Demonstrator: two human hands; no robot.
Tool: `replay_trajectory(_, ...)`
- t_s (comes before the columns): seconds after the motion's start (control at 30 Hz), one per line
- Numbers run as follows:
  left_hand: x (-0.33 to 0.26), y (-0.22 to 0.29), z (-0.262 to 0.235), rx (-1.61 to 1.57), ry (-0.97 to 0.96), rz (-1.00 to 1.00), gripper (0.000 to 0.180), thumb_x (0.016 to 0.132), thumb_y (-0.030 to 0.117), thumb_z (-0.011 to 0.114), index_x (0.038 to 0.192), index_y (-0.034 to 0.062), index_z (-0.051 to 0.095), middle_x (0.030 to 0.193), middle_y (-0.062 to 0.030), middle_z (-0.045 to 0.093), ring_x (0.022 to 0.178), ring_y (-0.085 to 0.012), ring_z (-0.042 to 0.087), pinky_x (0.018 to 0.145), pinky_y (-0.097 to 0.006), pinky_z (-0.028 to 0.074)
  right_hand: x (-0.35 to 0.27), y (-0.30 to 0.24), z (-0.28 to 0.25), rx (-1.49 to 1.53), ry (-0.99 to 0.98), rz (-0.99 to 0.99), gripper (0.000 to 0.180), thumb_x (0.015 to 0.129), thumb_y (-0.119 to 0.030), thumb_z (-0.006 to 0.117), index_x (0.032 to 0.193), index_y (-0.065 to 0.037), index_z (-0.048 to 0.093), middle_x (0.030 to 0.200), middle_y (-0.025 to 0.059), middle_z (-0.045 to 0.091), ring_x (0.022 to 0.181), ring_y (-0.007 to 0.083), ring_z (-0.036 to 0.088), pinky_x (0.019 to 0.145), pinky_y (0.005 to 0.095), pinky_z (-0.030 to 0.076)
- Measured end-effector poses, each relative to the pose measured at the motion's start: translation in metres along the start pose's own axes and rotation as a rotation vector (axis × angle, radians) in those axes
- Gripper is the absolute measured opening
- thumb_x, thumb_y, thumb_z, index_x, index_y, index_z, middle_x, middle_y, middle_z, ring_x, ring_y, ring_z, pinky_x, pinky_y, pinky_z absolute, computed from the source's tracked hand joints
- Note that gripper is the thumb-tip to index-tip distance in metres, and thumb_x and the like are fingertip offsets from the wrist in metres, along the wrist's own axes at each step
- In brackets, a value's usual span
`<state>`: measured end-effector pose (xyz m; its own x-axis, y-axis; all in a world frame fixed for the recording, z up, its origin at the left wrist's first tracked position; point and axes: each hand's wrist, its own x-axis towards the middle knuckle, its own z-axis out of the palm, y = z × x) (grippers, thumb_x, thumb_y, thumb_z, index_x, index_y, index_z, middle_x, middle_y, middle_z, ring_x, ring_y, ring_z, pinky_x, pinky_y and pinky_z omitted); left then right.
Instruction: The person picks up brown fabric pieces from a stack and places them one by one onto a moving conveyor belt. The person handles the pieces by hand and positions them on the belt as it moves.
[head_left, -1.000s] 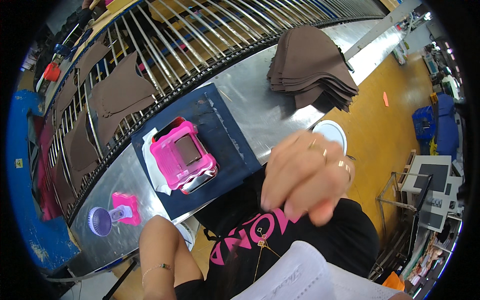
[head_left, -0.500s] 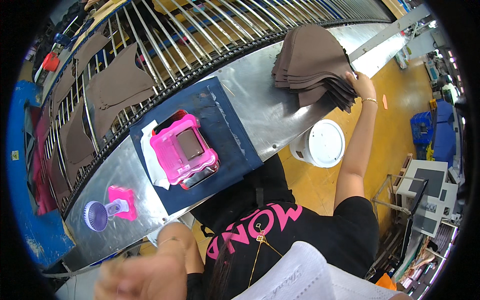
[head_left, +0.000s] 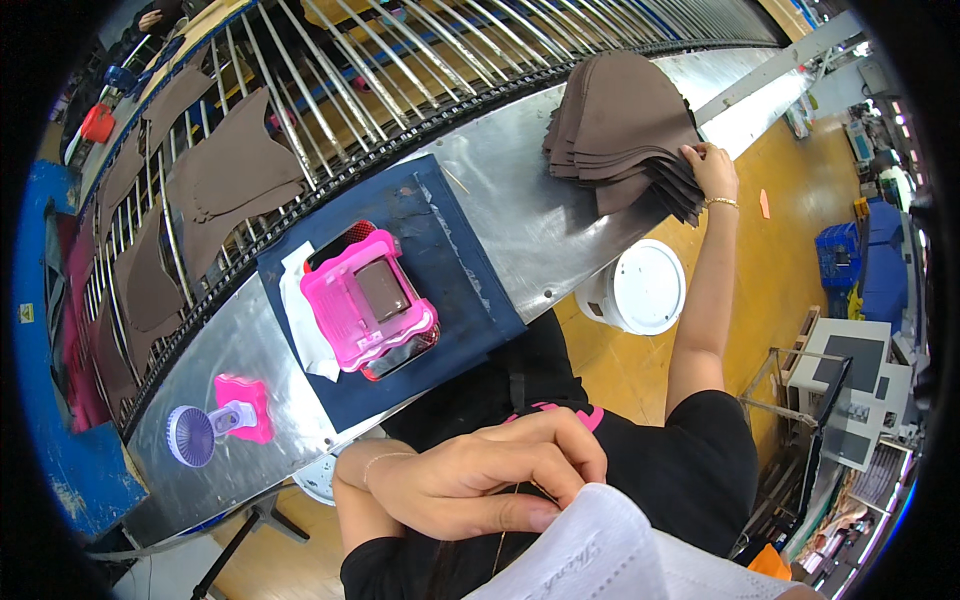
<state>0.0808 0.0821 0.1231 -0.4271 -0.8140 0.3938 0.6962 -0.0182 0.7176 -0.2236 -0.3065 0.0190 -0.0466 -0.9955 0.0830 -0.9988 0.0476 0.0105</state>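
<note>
My right hand (head_left: 713, 175) is at the far right, its fingers closed on the edge of a fanned stack of dark brown flat cut pieces (head_left: 620, 115), which look like leather or fabric. The stack lies on the metal table and its lower corners overhang the near edge. In front of my chest is my left hand (head_left: 480, 475), raised, with curled fingers and the thumb close to them. Its fingertips meet the edge of a white embossed face mask (head_left: 590, 545) at the bottom of the view. What they pinch, if anything, is hidden.
A pink plastic holder (head_left: 365, 300) sits on a dark blue mat (head_left: 460, 260). A purple fan (head_left: 192, 436) with a pink base stands at the left. Beyond runs a rod conveyor (head_left: 300, 120) carrying brown pieces (head_left: 240, 165). A lidded white bucket (head_left: 645, 287) stands below the table's near edge.
My left hand has come from the lower left, where it was blurred, up to the white mask and curled its fingers. My right hand has stayed at the stack's edge with a slight shift.
</note>
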Motion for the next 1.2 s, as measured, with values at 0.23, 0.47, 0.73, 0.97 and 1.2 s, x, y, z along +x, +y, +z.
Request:
replay_trajectory(0.23,0.004,-0.005,0.005,0.023,0.152,0.087,0.013,0.093,0.011,0.057,0.101,0.0007,0.057,0.105,-0.0125,0.048,0.093,-0.0218,0.047,0.085,-0.033,0.038,0.017,0.015,0.003,0.103,-0.072,-0.025,0.067,0.079,-0.06,0.06,0.107,0.001,0.066,0.105,0.0227,0.065,0.104,0.0334,0.061,0.09,0.0422,0.046)
replay_trajectory(0.47,-0.011,0.009,-0.003,0.077,0.166,0.133,0.012,0.093,0.012,0.057,0.099,0.0023,0.055,0.106,-0.0124,0.049,0.096,-0.0222,0.049,0.09,-0.034,0.039,0.017,0.006,0.001,-0.122,0.189,-0.189,0.073,0.074,-0.066,0.063,0.083,0.007,0.067,0.088,0.0278,0.065,0.086,0.0405,0.063,0.079,0.0457,0.049)
replay_trajectory(0.73,-0.077,0.018,-0.004,0.404,0.521,-0.019,0.014,0.083,0.015,0.067,0.087,0.0022,0.062,0.098,-0.0148,0.058,0.088,-0.0248,0.058,0.079,-0.034,0.045,-0.021,-0.026,-0.091,0.225,-0.13,-0.195,0.039,0.092,-0.023,0.055,0.122,0.002,0.049,0.095,0.0198,0.065,0.066,0.0287,0.067,0.05,0.0327,0.051)
replay_trajectory(0.97,-0.087,0.047,-0.022,0.902,1.073,0.246,0.018,0.081,0.01,0.067,0.097,0.002,0.062,0.092,-0.0045,0.058,0.09,-0.0151,0.052,0.085,-0.027,0.038,-0.089,-0.084,-0.176,0.956,-0.002,-0.593,0.033,0.096,-0.025,0.054,0.121,-0.006,0.045,0.09,0.0097,0.066,0.062,0.0128,0.065,0.045,0.0202,0.042)
replay_trajectory(1.2,-0.079,0.062,-0.069,0.98,1.345,0.451,0.044,0.088,0.016,0.065,0.127,0.0008,0.051,0.116,-0.0093,0.057,0.099,-0.0149,0.056,0.076,-0.027,0.047,-0.182,-0.198,-0.145,1.596,-0.403,-0.728,0.03,0.093,-0.014,0.056,0.118,-0.009,0.039,0.09,0.0135,0.066,0.053,0.0163,0.064,0.037,0.0185,0.048)
